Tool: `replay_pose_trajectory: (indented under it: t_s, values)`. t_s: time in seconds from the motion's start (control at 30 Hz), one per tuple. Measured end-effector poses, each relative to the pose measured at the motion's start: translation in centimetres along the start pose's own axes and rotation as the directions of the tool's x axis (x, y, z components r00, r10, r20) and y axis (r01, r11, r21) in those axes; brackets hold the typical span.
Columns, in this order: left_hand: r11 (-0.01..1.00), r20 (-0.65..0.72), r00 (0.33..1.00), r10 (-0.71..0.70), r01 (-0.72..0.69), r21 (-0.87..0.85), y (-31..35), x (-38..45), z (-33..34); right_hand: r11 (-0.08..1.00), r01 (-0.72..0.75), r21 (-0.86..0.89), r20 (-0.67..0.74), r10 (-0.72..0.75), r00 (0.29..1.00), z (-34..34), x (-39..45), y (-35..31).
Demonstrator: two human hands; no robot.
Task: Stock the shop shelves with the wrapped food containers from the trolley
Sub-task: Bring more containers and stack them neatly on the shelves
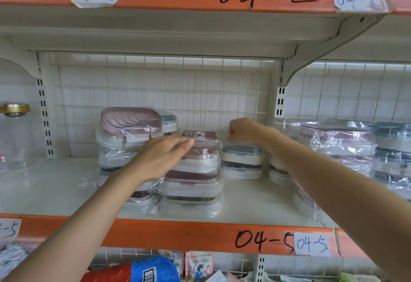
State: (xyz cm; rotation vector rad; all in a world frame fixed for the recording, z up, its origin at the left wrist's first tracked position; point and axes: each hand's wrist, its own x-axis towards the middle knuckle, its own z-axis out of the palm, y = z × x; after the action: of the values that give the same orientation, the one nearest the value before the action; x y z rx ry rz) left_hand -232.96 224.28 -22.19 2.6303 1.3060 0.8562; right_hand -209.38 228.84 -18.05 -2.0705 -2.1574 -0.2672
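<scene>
Reaching across the orange shelf edge [178, 232] marked 04-5, I have both arms out over the shelf [44, 188]. Nearest to me stands the middle stack of wrapped containers [191, 183], pink and white lids in clear film, close to the front lip. My left hand [160, 159] lies against its upper left side, fingers [184, 143] straight and together, holding nothing; I judge it is there to steady or square the stack so the slippery film does not let it slide.

Just left of it and a little farther back is a taller stack [129, 139] with a ribbed pink lid on top, partly hidden by my left hand. To the right, a low stack with blue-grey lids [242, 161] sits well back on the shelf. My right hand [243, 131] is above it, fingers curled; blur and clear film keep me from telling whether it has hold of anything. Its place suggests setting or nudging a container onto that short stack, where there is height to spare.

Farther right, more wrapped stacks [340, 146] fill the next bay. At far left a clear glass jar with a gold lid [14, 130] stands apart. Behind everything runs the white wire-grid back panel [155, 90]. The trolley is out of view.
</scene>
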Motion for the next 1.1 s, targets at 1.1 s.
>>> replay_pose_trajectory:
  t_s: [1.1]
  values:
    - [0.964,0.131,0.990,0.051,-0.083,0.252,1.1,-1.6,1.4,0.939,0.183,0.292,0.376,-0.288,0.881,-2.6,-7.3,-3.6]
